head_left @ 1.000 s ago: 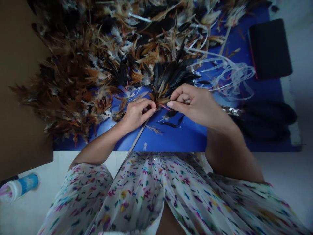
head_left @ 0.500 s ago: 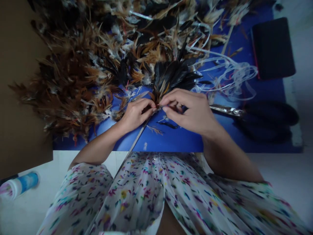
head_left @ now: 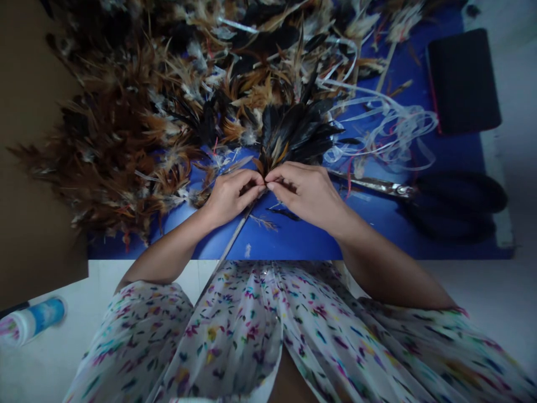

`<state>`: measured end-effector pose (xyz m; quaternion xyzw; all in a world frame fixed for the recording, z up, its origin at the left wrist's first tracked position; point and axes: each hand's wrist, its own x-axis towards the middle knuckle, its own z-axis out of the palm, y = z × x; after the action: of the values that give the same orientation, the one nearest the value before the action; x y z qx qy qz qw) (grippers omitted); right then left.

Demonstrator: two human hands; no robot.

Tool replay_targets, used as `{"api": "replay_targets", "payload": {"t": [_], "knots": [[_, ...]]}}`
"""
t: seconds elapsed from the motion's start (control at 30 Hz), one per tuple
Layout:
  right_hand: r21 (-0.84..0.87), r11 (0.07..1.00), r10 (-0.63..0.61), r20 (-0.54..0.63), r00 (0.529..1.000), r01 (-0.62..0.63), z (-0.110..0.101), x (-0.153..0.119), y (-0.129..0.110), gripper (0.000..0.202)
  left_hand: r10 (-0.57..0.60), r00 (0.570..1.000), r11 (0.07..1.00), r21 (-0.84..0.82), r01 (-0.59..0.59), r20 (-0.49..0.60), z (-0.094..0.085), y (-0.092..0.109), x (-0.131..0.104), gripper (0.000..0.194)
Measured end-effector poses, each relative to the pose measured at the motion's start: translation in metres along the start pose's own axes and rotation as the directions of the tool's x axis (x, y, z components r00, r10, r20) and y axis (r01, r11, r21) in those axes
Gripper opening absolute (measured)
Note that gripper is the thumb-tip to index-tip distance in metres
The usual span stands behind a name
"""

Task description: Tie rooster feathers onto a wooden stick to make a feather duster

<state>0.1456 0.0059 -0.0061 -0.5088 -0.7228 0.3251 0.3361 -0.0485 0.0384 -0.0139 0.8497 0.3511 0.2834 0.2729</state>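
My left hand (head_left: 229,196) is closed in a pinch at the base of a bunch of dark feathers (head_left: 293,131), where the feathers meet a thin stick (head_left: 232,238). The stick slants down from the fingers past the table's front edge toward my lap. Fingertips of my right hand (head_left: 308,193) are pinched together at the same joint, touching or almost touching the left fingertips. Whatever lies between the right fingers is too small to make out. The bunch fans up and to the right, mostly black with some orange-brown near its base.
Brown, black and white feathers (head_left: 126,140) heap across the left and back of the blue table (head_left: 289,243). Translucent ribbon (head_left: 403,126) lies tangled at right, near black-handled scissors (head_left: 396,190) and a dark rectangular case (head_left: 464,81). Cardboard (head_left: 37,168) borders the left side.
My right hand has moved a little left and its spread fingers have closed into a pinch by the feather base. The left hand keeps its hold; the view has shifted slightly.
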Motion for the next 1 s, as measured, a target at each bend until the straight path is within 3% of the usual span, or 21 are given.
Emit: {"api": "replay_targets", "payload": {"t": [0.3,0.47,0.77,1.0], "knots": [[-0.049,0.997,-0.065,0.009,0.998,0.065,0.008,-0.001,0.005,0.013,-0.158,0.986,0.971,-0.176,0.164,0.045,-0.001,-0.002,-0.002,0.013],[-0.057,0.994,-0.098,-0.031,0.995,0.096,0.01,-0.001,0.004,0.015,-0.235,0.968,0.908,-0.336,0.25,0.085,0.001,-0.003,-0.003,0.015],[-0.065,0.992,-0.112,-0.109,0.988,0.106,0.02,0.001,0.005,0.013,-0.388,0.909,0.779,-0.474,0.411,0.152,0.001,-0.002,-0.002,0.018],[0.001,1.0,0.021,-0.097,0.995,-0.021,0.018,0.003,0.0,0.01,-0.376,0.915,0.773,-0.494,0.397,0.148,0.003,-0.005,-0.003,0.02]]}}
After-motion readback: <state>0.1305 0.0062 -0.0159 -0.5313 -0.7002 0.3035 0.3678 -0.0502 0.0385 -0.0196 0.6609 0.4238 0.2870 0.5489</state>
